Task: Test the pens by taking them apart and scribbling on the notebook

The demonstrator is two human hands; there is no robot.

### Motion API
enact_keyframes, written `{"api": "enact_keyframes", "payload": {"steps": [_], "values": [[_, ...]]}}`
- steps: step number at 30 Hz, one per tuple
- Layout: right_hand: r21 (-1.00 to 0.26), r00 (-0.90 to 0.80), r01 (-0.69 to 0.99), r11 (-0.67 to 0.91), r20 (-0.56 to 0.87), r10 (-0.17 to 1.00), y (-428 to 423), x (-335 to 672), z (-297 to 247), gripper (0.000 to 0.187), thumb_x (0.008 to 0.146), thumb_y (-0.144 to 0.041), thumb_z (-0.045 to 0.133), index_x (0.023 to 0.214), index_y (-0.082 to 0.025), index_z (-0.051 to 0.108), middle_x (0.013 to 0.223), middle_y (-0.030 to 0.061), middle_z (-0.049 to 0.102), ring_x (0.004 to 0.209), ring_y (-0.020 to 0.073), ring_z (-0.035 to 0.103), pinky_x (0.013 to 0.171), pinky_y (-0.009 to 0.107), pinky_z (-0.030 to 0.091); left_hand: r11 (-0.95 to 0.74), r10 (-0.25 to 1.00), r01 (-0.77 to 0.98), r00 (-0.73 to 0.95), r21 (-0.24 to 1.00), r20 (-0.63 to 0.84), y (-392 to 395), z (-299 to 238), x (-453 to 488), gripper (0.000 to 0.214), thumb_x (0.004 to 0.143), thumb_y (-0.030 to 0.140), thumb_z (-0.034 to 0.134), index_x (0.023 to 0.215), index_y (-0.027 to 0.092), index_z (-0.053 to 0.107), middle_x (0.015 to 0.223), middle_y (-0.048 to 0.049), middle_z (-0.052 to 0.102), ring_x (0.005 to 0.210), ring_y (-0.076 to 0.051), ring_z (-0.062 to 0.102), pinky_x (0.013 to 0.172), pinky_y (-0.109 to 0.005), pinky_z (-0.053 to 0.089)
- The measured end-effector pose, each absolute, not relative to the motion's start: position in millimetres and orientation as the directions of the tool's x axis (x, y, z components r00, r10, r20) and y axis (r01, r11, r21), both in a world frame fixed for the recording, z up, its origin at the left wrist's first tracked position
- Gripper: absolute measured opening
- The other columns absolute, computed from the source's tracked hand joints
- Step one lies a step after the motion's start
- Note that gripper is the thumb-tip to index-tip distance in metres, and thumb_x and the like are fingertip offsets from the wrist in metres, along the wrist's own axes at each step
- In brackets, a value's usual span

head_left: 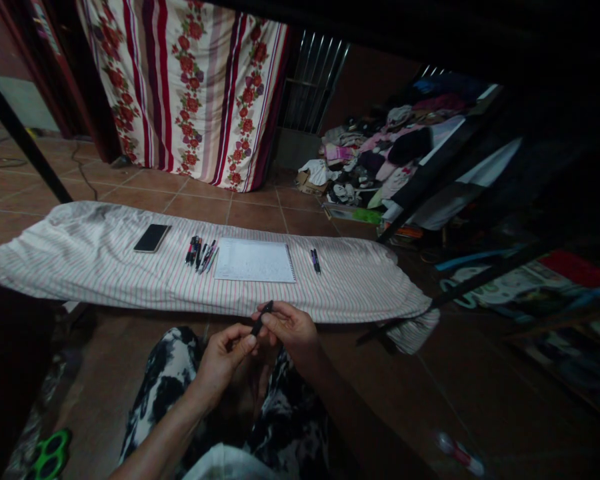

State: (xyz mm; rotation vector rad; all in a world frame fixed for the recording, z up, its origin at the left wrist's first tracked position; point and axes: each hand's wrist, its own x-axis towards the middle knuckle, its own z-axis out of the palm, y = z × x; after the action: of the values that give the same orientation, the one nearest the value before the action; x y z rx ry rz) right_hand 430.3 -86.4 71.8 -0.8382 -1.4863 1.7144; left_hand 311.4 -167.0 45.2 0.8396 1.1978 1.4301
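Observation:
Both hands meet over my lap on a dark pen [261,318]. My left hand [223,356] pinches its lower end, and my right hand [290,328] grips its upper end with curled fingers. In front of me a striped cloth [95,257] lies on the floor. On it rest a spiral notebook [255,261], a bunch of several pens [201,254] to its left, two pens [315,261] to its right, and a black phone [151,237] further left.
A floral curtain [200,87] hangs behind the cloth. A heap of clothes [380,160] fills the back right. Dark bars [460,167] cross the right side. Green scissors [50,455] lie at the bottom left on the tiled floor.

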Motion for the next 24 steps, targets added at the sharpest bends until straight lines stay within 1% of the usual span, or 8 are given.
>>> {"api": "enact_keyframes", "payload": {"steps": [5,9,10,11,14,18,21,24], "values": [[-0.994,-0.489,-0.081,-0.074,-0.025,0.872,-87,427,67,0.026,0.069,-0.035,0.065,0.085,-0.015,0.063,0.076,0.0071,0.069,0.05,0.0089,0.057,0.039,0.017,0.037,0.023,0.956,-0.261,-0.277,0.965,-0.098,-166,41,315,0.019,0.07,0.034,0.066,0.077,0.017,0.068,0.069,0.0005,0.061,0.07,-0.014,0.053,0.069,-0.022,0.039],[-0.987,-0.571,-0.089,-0.135,-0.061,0.819,-86,433,78,0.042,0.071,-0.036,0.064,0.109,-0.018,0.058,0.082,0.0071,0.069,0.051,0.0096,0.058,0.037,0.016,0.034,0.074,0.965,-0.347,-0.212,0.935,-0.155,-168,45,314,0.018,0.069,0.033,0.066,0.075,0.016,0.066,0.061,0.0026,0.056,0.063,-0.011,0.05,0.064,-0.02,0.037],[-0.985,-0.583,-0.089,-0.146,-0.067,0.81,-85,434,81,0.044,0.072,-0.036,0.063,0.111,-0.019,0.057,0.081,0.007,0.069,0.051,0.0094,0.059,0.037,0.016,0.033,0.089,0.968,-0.37,-0.187,0.925,-0.168,-168,46,314,0.019,0.069,0.034,0.066,0.075,0.015,0.066,0.061,0.0026,0.056,0.062,-0.01,0.05,0.063,-0.02,0.037],[-0.985,-0.588,-0.084,-0.149,-0.071,0.806,-85,435,83,0.043,0.072,-0.037,0.063,0.11,-0.018,0.058,0.081,0.0071,0.07,0.051,0.0093,0.058,0.037,0.016,0.033,0.1,0.97,-0.389,-0.168,0.916,-0.177,-168,47,314,0.02,0.069,0.034,0.066,0.076,0.015,0.066,0.061,0.0024,0.056,0.062,-0.01,0.049,0.062,-0.02,0.037],[-0.988,-0.574,-0.062,-0.138,-0.078,0.815,-83,435,82,0.034,0.071,-0.038,0.064,0.096,-0.016,0.065,0.08,0.0077,0.07,0.05,0.0091,0.058,0.037,0.016,0.033,0.116,0.97,-0.406,-0.15,0.906,-0.191,-168,49,314,0.022,0.069,0.035,0.067,0.078,0.014,0.066,0.062,0.0017,0.056,0.061,-0.011,0.049,0.062,-0.021,0.037],[-0.987,-0.518,-0.072,-0.142,-0.085,0.851,-82,430,74,0.032,0.066,-0.04,0.067,0.087,-0.015,0.067,0.075,0.0068,0.07,0.046,0.009,0.057,0.035,0.017,0.033,0.08,0.966,-0.335,-0.206,0.939,-0.156,-167,50,314,0.023,0.068,0.036,0.067,0.077,0.014,0.067,0.063,0.0007,0.056,0.065,-0.013,0.049,0.065,-0.023,0.037],[-0.985,-0.502,-0.094,-0.144,-0.078,0.861,-82,428,72,0.031,0.065,-0.04,0.067,0.085,-0.016,0.067,0.075,0.0069,0.07,0.046,0.0096,0.057,0.035,0.017,0.034,0.068,0.962,-0.305,-0.233,0.95,-0.144,-167,52,314,0.023,0.067,0.037,0.067,0.074,0.015,0.067,0.062,0.0012,0.056,0.065,-0.013,0.049,0.065,-0.023,0.037],[-0.981,-0.545,-0.098,-0.17,-0.09,0.833,-84,431,76,0.031,0.069,-0.038,0.066,0.091,-0.016,0.066,0.083,0.0085,0.07,0.052,0.0105,0.06,0.038,0.017,0.036,0.096,0.959,-0.347,-0.217,0.933,-0.18,-168,52,314,0.024,0.066,0.039,0.068,0.072,0.015,0.066,0.059,0.0022,0.055,0.062,-0.012,0.049,0.062,-0.022,0.036]]}}
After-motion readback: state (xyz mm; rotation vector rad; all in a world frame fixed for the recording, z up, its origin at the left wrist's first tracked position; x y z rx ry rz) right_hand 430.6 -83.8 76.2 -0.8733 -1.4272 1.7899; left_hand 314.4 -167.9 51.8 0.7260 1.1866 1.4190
